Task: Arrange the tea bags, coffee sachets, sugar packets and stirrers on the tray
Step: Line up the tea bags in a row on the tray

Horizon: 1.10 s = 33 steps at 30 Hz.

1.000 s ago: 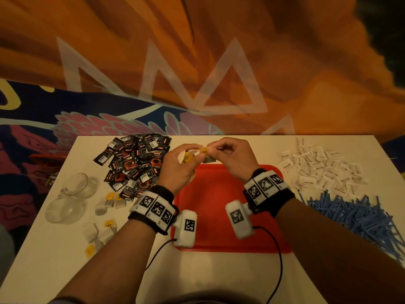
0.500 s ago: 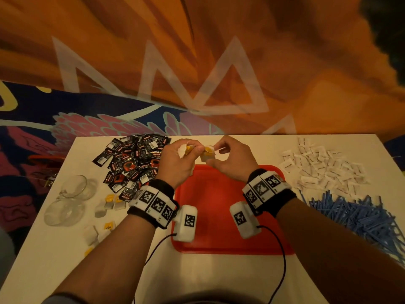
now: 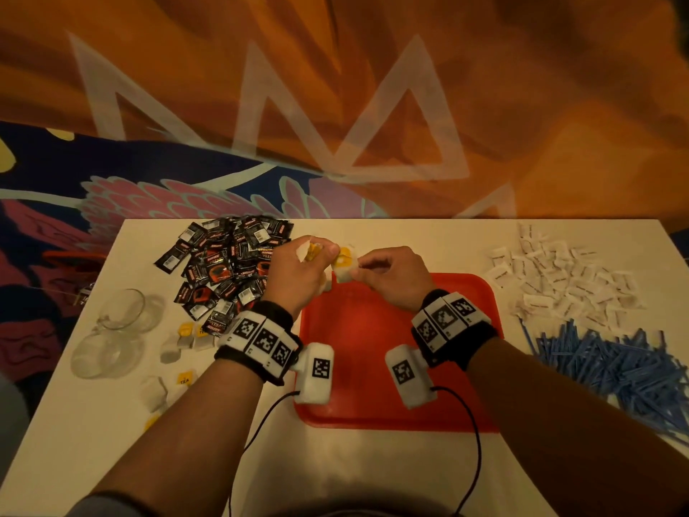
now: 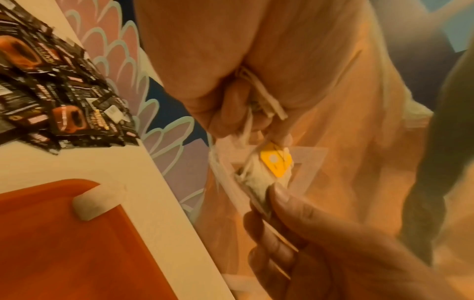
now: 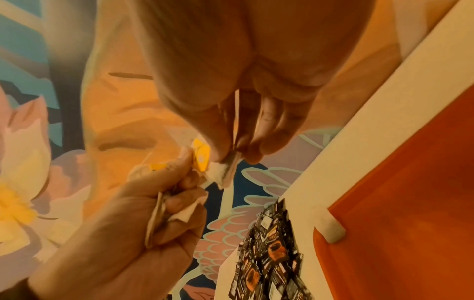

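**Tea bags in hand above the far edge of the tray: holdings and surroundings, near to far**

1. Tray. Red, flat, central on the white desk, nearest the person. One white tea bag lies across its far left corner; the rest of the surface that shows is bare, so by my reading the arranging has barely begun.

2. Loose tea bags. White with yellow tags, scattered left of the tray beside the clear glass cups. One tag reads "TEA".

3. Stirrers. Blue, heaped right of the tray, untouched.

4. Left hand. Fingers curled round a small bunch of tea bags, tags and strings bundled in the fist, probably held as a stock to draw from.

5. Right hand. Fingers pinching a single tea bag by its edge, its yellow tag facing up, held just off the left hand above the tray's far edge; likely being separated for placing. Tag print unreadable.

6. Coffee sachets. Black, piled far left; "SUPREME" is partly legible.

7. Sugar packets. White, spread far right; print too small to read.
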Motion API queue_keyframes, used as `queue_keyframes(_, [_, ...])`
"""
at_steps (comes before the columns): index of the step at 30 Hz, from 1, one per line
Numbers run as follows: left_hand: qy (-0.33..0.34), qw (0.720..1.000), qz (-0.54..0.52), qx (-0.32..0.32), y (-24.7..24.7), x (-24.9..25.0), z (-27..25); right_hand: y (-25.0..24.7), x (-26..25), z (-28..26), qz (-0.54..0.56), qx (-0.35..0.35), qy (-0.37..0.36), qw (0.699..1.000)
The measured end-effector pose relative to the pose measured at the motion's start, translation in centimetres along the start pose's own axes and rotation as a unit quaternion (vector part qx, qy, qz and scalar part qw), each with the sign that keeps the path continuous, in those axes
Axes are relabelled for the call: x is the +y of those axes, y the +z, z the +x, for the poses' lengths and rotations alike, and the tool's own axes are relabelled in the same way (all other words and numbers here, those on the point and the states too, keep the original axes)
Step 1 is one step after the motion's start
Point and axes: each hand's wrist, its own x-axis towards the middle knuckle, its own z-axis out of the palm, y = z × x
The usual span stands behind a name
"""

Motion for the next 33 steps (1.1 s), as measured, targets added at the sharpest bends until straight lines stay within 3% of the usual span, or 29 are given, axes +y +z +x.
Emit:
queue_keyframes(6, [-0.156, 0.983, -0.073, 0.06, -1.5, -3.1, 0.2, 3.4, 5.3, 3.5, -0.043, 0.03, 0.132, 0.99])
queue_keyframes(13, [-0.246, 0.964, -0.061, 0.078, -5.0, -7.2, -0.3, 7.0, 8.8, 7.0, -0.144, -0.025, 0.265, 0.953])
queue_keyframes(24, [-0.269, 0.956, -0.058, 0.103, -7.8, -9.7, 0.5, 9.7, 9.9, 10.5, -0.145, 0.008, 0.31, 0.94])
queue_keyframes(33, [-0.274, 0.956, -0.066, 0.085, -7.9, -10.3, 1.0, 9.7, 10.1, 11.0, -0.162, -0.009, 0.32, 0.933])
